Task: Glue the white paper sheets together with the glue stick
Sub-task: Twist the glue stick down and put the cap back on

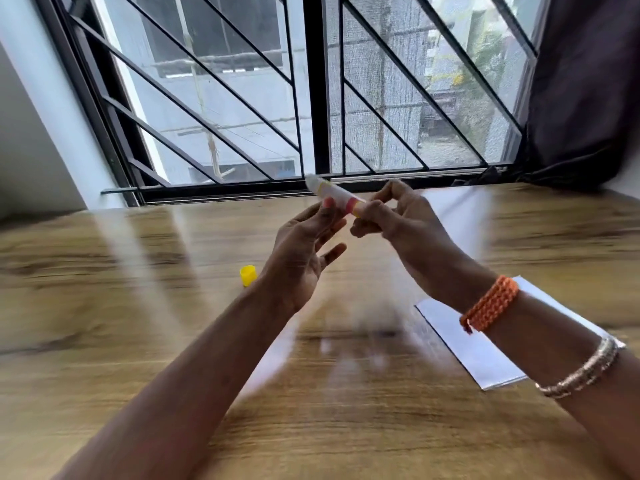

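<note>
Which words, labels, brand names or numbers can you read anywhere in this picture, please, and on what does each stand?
None can be read.
Glue stick, held in the right hand with the left hand touching it: red and yellow label bands, print blurred.
Yellow cap on the wooden table: no print visible.
White paper sheets: blank.

Your arms are bare; your right wrist wears an orange braided band (490,304) and a metallic bangle (581,370).
</note>
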`<state>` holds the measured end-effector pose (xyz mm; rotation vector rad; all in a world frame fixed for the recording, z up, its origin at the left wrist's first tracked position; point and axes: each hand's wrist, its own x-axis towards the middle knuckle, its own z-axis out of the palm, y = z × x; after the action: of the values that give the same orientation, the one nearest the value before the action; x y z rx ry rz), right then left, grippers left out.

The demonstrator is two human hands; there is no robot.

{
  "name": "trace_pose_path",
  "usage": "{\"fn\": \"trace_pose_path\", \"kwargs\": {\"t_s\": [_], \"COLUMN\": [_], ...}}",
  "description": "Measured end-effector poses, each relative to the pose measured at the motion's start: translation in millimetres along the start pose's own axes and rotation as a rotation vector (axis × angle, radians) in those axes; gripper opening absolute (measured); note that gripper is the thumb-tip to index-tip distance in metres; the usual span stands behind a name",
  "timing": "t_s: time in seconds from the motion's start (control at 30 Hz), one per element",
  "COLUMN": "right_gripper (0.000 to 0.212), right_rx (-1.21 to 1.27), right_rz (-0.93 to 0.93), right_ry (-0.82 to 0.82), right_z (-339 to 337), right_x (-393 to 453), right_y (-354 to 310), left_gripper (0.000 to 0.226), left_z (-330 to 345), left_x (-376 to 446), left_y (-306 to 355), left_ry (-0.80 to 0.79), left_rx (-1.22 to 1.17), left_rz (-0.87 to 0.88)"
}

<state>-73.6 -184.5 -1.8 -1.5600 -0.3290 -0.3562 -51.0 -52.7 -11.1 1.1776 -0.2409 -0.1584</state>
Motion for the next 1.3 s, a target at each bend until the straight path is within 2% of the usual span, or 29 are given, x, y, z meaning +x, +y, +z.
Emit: {"fn": "trace_pose_path", "kwargs": {"t_s": [0.07, 0.13, 0.2, 0.33, 0.4, 0.5, 0.53, 0.6, 0.63, 0.7, 0.8, 0.87, 0.9, 0.97, 1.03, 1.07, 1.2, 1.23, 1.3], "right_gripper": [0.019, 0.020, 0.021, 0.017, 0.018, 0.019, 0.021, 0.021, 0.019, 0.017, 0.012, 0.007, 0.008, 0.007, 0.014, 0.017, 0.016, 0.015, 0.016], "right_rx": [0.099, 0.133, 0.156, 0.109, -0.125, -0.944, -1.126, -1.228, -1.186, -0.907, -0.115, 0.248, 0.327, 0.386, 0.302, 0.153, -0.839, -0.999, -1.115], "right_rz": [0.181, 0.275, 0.267, 0.110, -0.070, -0.686, -0.822, -0.899, -0.866, -0.651, -0.028, 0.286, 0.351, 0.365, 0.257, 0.123, -0.679, -0.775, -0.821], "right_ry": [-0.098, -0.150, -0.140, -0.091, -0.050, 0.104, 0.136, 0.149, 0.152, 0.144, 0.023, -0.069, -0.109, -0.145, -0.089, -0.040, 0.109, 0.127, 0.142], "right_z": [-3, -3, -3, -1, 2, -4, -7, -9, -9, -2, 8, 2, -2, -5, 1, 5, -1, -4, -6], "right_x": [0, -2, -3, -4, -7, -6, -5, -5, -6, -9, -9, -4, -3, -2, -4, -7, -9, -9, -9], "right_y": [3, 6, 8, 4, 8, 16, 16, 13, 12, 10, -2, -4, -3, -1, -2, -3, 7, 8, 7], "left_gripper": [0.013, 0.011, 0.013, 0.013, 0.011, 0.013, 0.014, 0.017, 0.018, 0.017, 0.016, 0.018, 0.019, 0.017, 0.013, 0.012, 0.021, 0.024, 0.025], "left_z": [0, -1, 0, 3, 4, 4, 4, 3, 3, 0, -1, 0, 1, 3, 4, 4, 8, 9, 11], "left_x": [1, 1, 1, 0, -1, -1, -1, -1, -1, 0, 0, -1, -2, -3, -3, -3, -6, -7, -9], "left_y": [-1, -3, -5, -5, -5, -2, -1, 0, 0, 0, 0, 1, 1, -1, -2, -2, -1, 0, 0], "left_ry": [-0.009, 0.011, 0.041, 0.059, 0.061, 0.068, 0.069, 0.063, 0.057, 0.031, -0.063, -0.133, -0.153, -0.141, -0.067, -0.023, 0.107, 0.116, 0.103], "left_rx": [-0.006, 0.008, 0.038, 0.057, 0.063, 0.067, 0.065, 0.062, 0.057, 0.028, -0.029, -0.041, -0.035, -0.018, 0.021, 0.054, 0.138, 0.137, 0.116], "left_rz": [-0.007, -0.004, 0.009, 0.031, 0.031, 0.034, 0.038, 0.044, 0.045, 0.055, 0.095, 0.116, 0.122, 0.119, 0.109, 0.105, 0.078, 0.068, 0.056]}}
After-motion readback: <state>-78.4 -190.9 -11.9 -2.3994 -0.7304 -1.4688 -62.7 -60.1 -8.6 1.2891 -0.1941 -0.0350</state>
